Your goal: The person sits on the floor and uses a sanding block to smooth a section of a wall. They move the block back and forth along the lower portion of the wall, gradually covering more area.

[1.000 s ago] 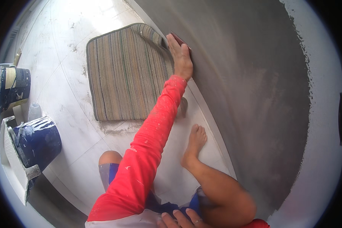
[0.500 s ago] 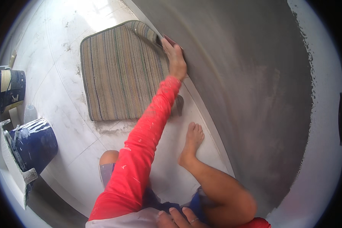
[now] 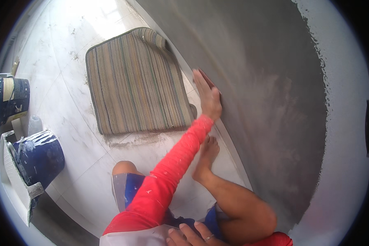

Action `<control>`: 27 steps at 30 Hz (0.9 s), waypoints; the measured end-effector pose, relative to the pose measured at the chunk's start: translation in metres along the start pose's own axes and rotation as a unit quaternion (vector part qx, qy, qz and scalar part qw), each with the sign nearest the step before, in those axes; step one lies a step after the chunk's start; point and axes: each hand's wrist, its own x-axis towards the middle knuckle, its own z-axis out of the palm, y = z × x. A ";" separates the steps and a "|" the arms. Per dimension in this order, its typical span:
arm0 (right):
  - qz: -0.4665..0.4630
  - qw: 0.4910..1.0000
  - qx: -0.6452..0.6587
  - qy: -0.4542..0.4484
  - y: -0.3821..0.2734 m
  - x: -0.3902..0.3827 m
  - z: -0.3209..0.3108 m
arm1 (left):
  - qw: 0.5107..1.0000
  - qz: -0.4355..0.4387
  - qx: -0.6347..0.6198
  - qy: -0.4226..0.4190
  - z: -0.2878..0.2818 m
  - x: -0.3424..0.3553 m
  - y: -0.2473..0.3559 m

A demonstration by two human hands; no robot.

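My left hand (image 3: 208, 96), at the end of an outstretched red, paint-flecked sleeve, holds a flat reddish-brown pad (image 3: 208, 77) against the grey wall (image 3: 266, 123), low down by the skirting. Its fingers lie straight and together along the pad. My right hand (image 3: 190, 234) rests low by my lap, fingers apart and a ring on one, with nothing visible in it. A striped mat (image 3: 133, 82), folded up along its wall-side edge, lies on the white tiled floor (image 3: 69, 102) just left of my left hand. My bare foot (image 3: 205, 158) stands near the skirting.
At the left sit a dark blue paint bucket (image 3: 12, 98) and a nearer blue bucket (image 3: 45, 160) beside a white, paint-caked tray (image 3: 8, 158). A clear plastic container (image 3: 35, 124) stands between them. A white painted band (image 3: 340, 123) borders the grey area at the right.
My left hand and the pad have slid along the wall toward my body, lower and farther right in the picture, uncovering the mat's curled edge. My right hand has barely moved.
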 end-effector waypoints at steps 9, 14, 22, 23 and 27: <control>-0.021 0.999 -0.019 0.017 -0.005 -0.008 -0.002 | 0.999 0.009 -0.040 -0.022 0.041 -0.102 0.060; -0.045 0.998 0.032 0.002 -0.004 -0.010 -0.008 | 0.975 0.195 -0.025 -0.107 0.036 -0.123 0.076; 0.015 0.997 0.074 -0.010 -0.011 -0.011 -0.030 | 0.998 0.037 -0.034 0.046 -0.002 0.067 0.075; 0.017 0.997 0.078 -0.010 -0.010 -0.008 -0.033 | 0.998 0.041 -0.030 0.040 0.015 0.026 0.091; -0.018 0.999 0.041 0.009 -0.005 0.005 -0.025 | 0.971 0.226 0.018 -0.082 0.056 -0.165 0.115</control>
